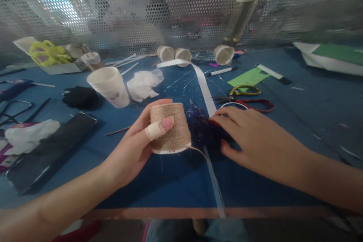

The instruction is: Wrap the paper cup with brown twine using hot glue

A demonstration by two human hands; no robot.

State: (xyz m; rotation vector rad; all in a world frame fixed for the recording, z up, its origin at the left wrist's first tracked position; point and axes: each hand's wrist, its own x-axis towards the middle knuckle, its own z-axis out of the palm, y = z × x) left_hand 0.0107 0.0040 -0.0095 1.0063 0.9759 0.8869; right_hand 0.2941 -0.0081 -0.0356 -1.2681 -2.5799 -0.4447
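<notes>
The left hand [138,145] clamps a tan twine-wrapped paper cup [178,136], likely steadying it; the right hand [246,134] meets a dark-blue bundle [200,132], grip unclear.

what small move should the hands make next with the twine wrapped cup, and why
Perhaps the right hand should pinch the thin, slack tan strand by the white lower rim of the tan twine-wrapped cup. The left hand grips that cup, the strand trails toward the table's brown edge, and the right hand is close by, at the dark blue tangled bundle.
</notes>
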